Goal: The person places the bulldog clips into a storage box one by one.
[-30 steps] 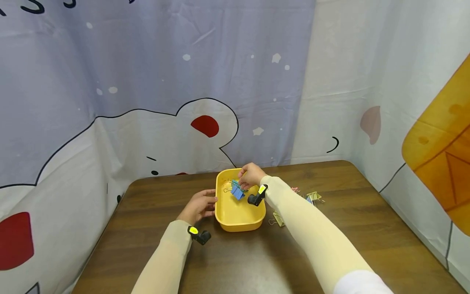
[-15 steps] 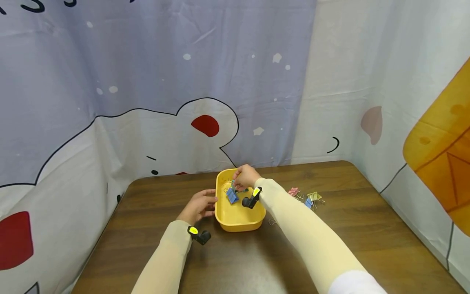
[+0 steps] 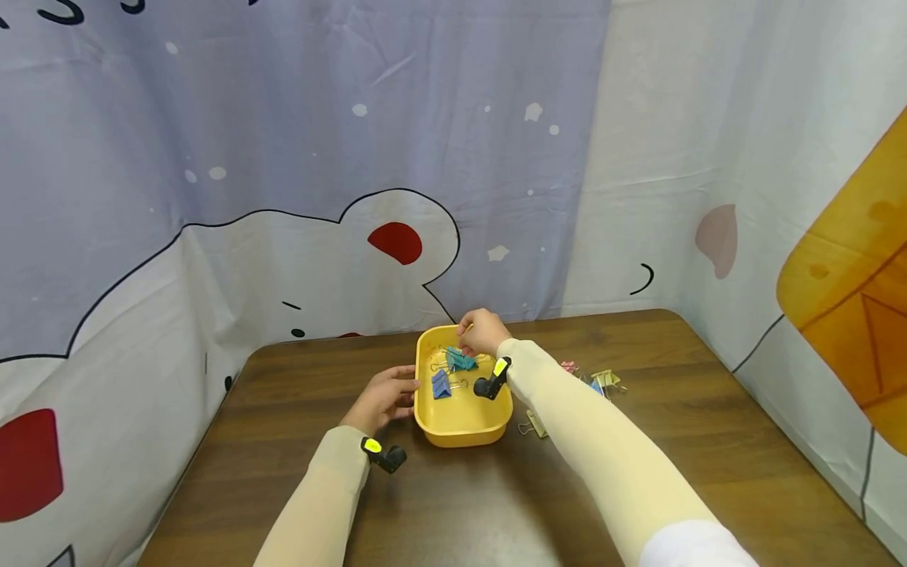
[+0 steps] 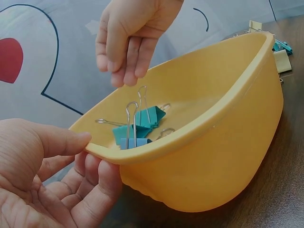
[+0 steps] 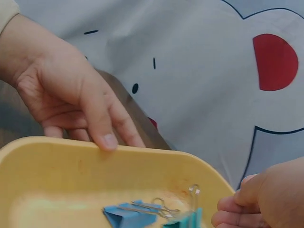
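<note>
1. Across the top left of the patterned curtain [image 3: 283, 134] behind the bench [image 3: 453, 504], black curved strokes [image 3: 62, 14] are cut off by the edge of the view, so they cannot be read as words.
2. On the forearms sit two black wrist cameras, left [image 3: 385, 454] and right [image 3: 490, 384], each with one bright yellow patch; any lettering there is too small to make out.
3. On the bench stands one yellow basin [image 3: 460, 417], containing at least three binder clips: one blue clip [image 3: 441, 384] and, farther back, two teal clips [image 4: 152, 116] lying against each other. Some of their wire handles point upward.
4. At the basin's left side, the left hand [image 3: 388, 398] pinches the rim, thumb on top and fingers beneath.
5. Above the basin's far right part, the right hand [image 3: 485, 332] hangs near the teal clips, its fingers loosely extended, close together and holding nothing.
6. Right of the basin, partly behind the right sleeve [image 3: 588, 425], at least four clips show: one pink clip [image 3: 569, 366], one far yellow clip [image 3: 605, 378] with a loose blue clip [image 3: 597, 387] just beside it, and one near yellow clip [image 3: 536, 424]. The sleeve prevents a full count.
</note>
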Tool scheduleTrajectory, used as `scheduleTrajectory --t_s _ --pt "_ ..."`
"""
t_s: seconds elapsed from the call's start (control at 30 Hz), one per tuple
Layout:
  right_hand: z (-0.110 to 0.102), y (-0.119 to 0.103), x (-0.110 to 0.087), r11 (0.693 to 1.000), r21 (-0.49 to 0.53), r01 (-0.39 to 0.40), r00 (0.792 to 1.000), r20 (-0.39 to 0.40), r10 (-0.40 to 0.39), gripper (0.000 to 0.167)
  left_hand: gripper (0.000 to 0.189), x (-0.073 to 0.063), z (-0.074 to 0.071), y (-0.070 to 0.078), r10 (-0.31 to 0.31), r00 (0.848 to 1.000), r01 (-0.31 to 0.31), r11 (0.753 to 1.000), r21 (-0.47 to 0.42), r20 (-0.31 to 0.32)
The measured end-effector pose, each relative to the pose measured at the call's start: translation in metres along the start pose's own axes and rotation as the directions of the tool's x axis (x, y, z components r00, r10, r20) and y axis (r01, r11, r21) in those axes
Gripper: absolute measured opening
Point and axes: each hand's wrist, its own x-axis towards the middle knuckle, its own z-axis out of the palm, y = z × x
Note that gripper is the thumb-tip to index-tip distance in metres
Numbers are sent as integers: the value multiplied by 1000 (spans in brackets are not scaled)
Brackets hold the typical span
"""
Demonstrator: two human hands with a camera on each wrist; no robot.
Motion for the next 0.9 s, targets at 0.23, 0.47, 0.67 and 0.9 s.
scheduleTrajectory --t_s 0.23,0.47,0.67,0.9 --pt "-30 6 -4 1000 -12 23 1000 -13 -23 12 46 2 0 0 -5 1000 5 1000 -3 5" --pt "-61 17 -16 994 -87 61 998 12 -60 18 46 3 0 0 -2 1000 2 1000 -2 2" --pt "-85 39 -26 990 -108 86 996 35 -82 14 46 3 0 -1 4 1000 -4 1000 1 4" --pt "-110 68 -35 992 -107 67 997 37 -64 18 46 2 0 0 -5 1000 5 1000 1 5"
